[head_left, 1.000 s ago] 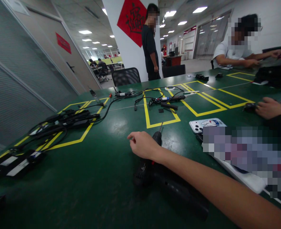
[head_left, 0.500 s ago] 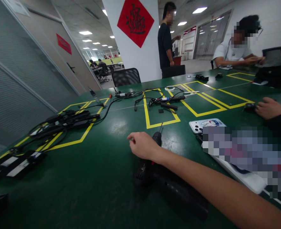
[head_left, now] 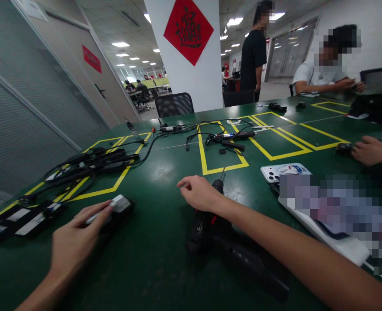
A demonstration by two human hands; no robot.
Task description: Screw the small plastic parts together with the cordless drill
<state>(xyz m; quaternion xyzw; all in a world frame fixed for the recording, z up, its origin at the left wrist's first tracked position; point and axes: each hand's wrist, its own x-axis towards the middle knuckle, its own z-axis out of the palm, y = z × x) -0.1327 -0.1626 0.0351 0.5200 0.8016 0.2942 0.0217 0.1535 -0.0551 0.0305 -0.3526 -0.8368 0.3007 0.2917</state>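
My left hand grips a small black box with a pale top between thumb and fingers, just over the table at the left. My right hand reaches in from the right with its fingers curled inward. Its fingertips are turned under, so whatever they may hold is hidden. Beneath the right wrist lies a black power drill on its side, a thin bit pointing away from me and its handle towards the lower right. The forearm covers part of the drill.
Black cables and adapters lie at the left, beside black boxes with white labels. A pen-like tool with a cord rests amid yellow tape outlines. A phone and a blurred-out item are at the right, near another person's hand.
My left hand has come into view from the lower left, holding the black box. My right hand stays over the drill. The standing person has moved to the right.
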